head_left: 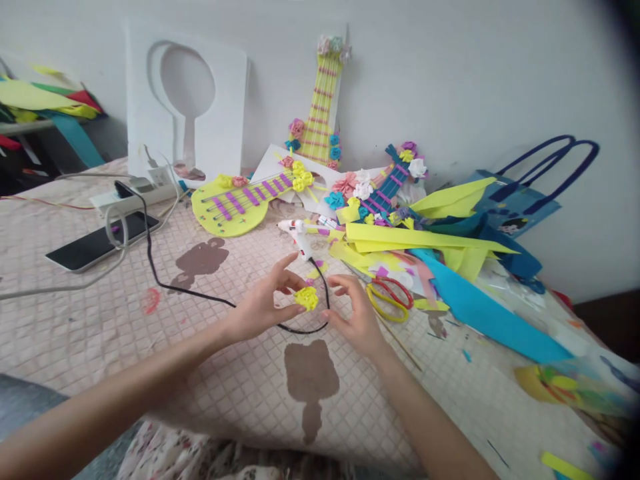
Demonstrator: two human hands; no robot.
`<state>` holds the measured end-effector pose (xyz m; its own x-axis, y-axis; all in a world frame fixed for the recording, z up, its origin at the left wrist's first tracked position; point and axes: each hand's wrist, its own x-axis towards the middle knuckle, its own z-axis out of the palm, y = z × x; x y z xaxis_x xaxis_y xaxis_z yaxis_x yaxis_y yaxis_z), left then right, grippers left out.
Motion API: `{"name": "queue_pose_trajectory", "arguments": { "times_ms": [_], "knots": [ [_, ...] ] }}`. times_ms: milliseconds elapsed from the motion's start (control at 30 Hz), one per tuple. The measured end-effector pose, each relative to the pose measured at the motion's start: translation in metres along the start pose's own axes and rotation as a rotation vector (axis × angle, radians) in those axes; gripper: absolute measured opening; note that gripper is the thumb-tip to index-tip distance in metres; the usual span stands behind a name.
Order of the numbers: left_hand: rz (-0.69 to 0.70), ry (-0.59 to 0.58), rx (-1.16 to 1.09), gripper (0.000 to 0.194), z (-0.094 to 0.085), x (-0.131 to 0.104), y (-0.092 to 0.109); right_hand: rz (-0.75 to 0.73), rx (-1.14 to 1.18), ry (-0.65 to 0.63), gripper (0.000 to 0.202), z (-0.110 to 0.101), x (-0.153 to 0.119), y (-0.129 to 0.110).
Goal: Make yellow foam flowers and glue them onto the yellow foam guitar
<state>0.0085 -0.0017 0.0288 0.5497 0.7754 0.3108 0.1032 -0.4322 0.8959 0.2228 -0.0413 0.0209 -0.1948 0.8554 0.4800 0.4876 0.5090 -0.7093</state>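
A small crumpled yellow paper flower (307, 299) sits at the fingertips of my left hand (260, 303), between the thumb and a bent finger. The index finger is lifted away from it. Just right of the flower, my right hand (357, 313) is open, thumb and fingers apart, holding nothing. Its thumb tip is by the black cord (305, 331), which curves below both hands; I cannot tell if they touch. That cord leads up to a white hot glue gun (299, 239) lying beyond my hands.
Scissors (387, 300) with red and yellow handles lie right of my right hand, near a thin stick (403, 343). Decorated guitar cutouts (230, 205), yellow and blue sheets (480, 303), and a blue bag (520, 200) are behind. A power strip (133, 197) and dark tablet (103, 243) are left.
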Motion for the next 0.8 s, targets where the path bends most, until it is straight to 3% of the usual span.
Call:
{"name": "queue_pose_trajectory", "arguments": {
  "times_ms": [100, 267, 400, 667, 800],
  "knots": [
    [0.012, 0.003, -0.013, 0.078, 0.007, -0.003, 0.003, -0.029, 0.008, -0.061, 0.058, 0.007, -0.003, -0.008],
    [0.030, 0.020, 0.018, 0.076, 0.015, -0.010, 0.011, -0.065, 0.029, -0.087, 0.057, 0.010, -0.008, -0.016],
    [0.036, 0.037, 0.034, 0.078, 0.019, -0.015, 0.014, -0.116, 0.034, -0.068, 0.038, 0.004, -0.006, -0.020],
    [0.052, -0.111, 0.025, 0.090, 0.027, -0.010, 0.010, -0.065, 0.027, -0.106, 0.004, 0.006, -0.001, -0.029],
    [0.038, -0.117, 0.020, 0.089, 0.028, -0.009, 0.012, -0.016, 0.072, 0.019, 0.010, 0.005, -0.001, -0.021]
  ]
}}
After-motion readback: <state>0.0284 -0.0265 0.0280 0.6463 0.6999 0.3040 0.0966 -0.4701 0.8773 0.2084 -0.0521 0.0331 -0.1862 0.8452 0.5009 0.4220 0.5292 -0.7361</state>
